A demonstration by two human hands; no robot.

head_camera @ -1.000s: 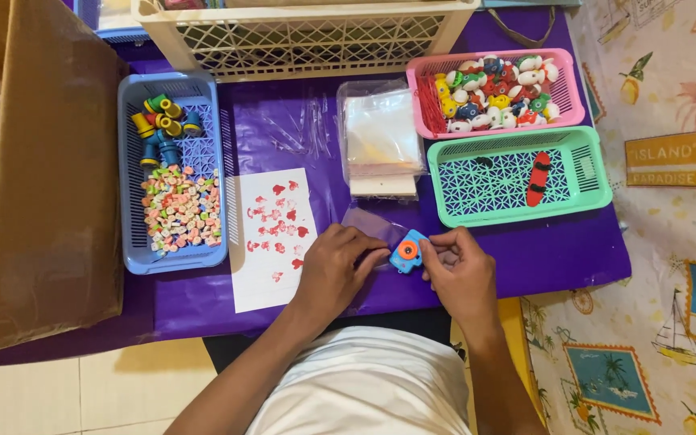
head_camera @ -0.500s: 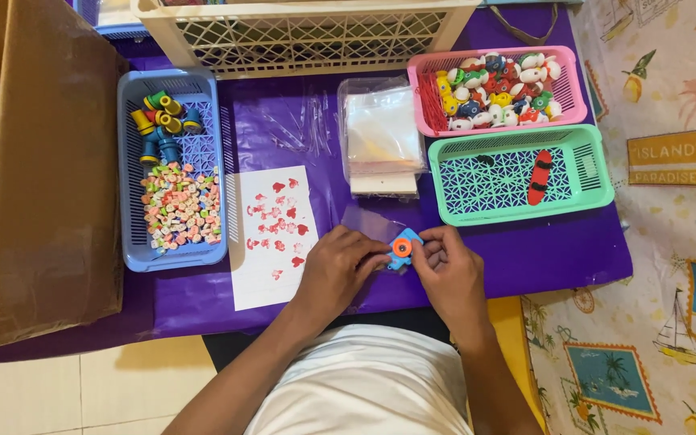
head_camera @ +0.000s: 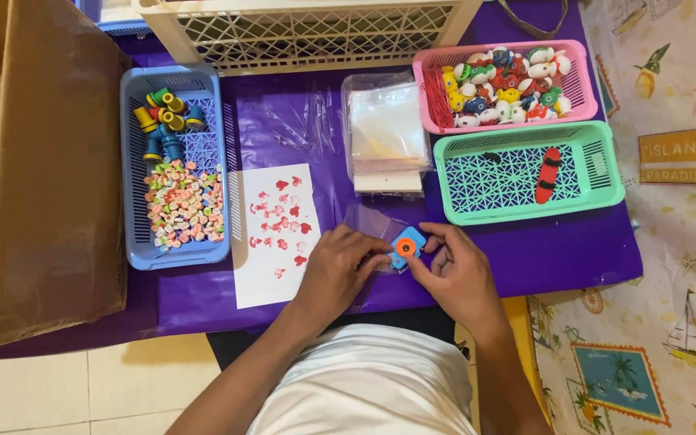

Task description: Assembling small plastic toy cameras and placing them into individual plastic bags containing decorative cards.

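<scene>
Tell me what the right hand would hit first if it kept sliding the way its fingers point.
The right hand points up and left. Beyond the small blue toy it holds with the left hand, it would likely meet the clear plastic bag, then the stack of clear bags.

You had both hands low on the purple counter [head_camera: 573, 250]. Your left hand [head_camera: 340, 270] and right hand [head_camera: 457, 274] pinched a small blue toy with an orange disc [head_camera: 405, 246] between the fingertips, over a clear plastic bag [head_camera: 368, 221]. Just left lay a white sheet with red marks [head_camera: 275, 234]. A blue basket [head_camera: 140, 242] of small pieces stood farther left, a green basket [head_camera: 606, 165] holding a red piece ahead of you, and a pink basket [head_camera: 575, 76] of coloured toys behind it.
</scene>
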